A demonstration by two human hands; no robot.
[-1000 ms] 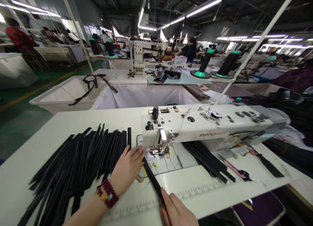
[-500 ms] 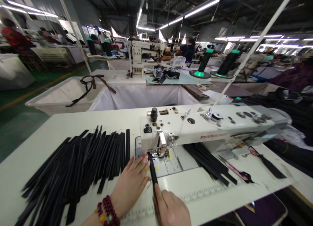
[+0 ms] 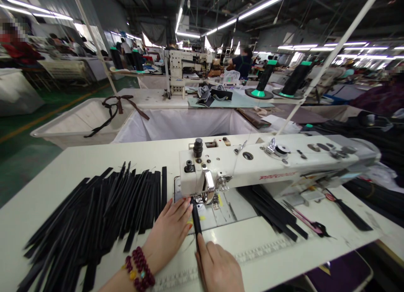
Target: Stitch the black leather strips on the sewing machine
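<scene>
A narrow black strip (image 3: 196, 219) runs from under the presser foot (image 3: 198, 199) of the white sewing machine (image 3: 252, 159) toward me. My left hand (image 3: 168, 229) lies flat with its fingers stretched out, and its fingertips touch the strip's left side close to the foot. Lower down, my right hand (image 3: 219, 262) is closed on the same strip, index finger along it. The strip's near end shows a brown underside beneath that hand. Left of the machine, a pile of black strips (image 3: 104, 212) covers the table. Several more black strips (image 3: 268, 210) lie under the machine arm.
Pink-handled scissors (image 3: 306, 220) and a black tool with a red loop (image 3: 350, 210) lie on the right. A ruler scale (image 3: 265, 252) is on the table (image 3: 277, 266) near its front edge. Behind stand a white-lined bin (image 3: 186, 123) and thread cones (image 3: 265, 79). Other people work farther off.
My right hand has shifted slightly toward the machine along the strip. My left hand stays beside the presser foot. The view has moved a little.
</scene>
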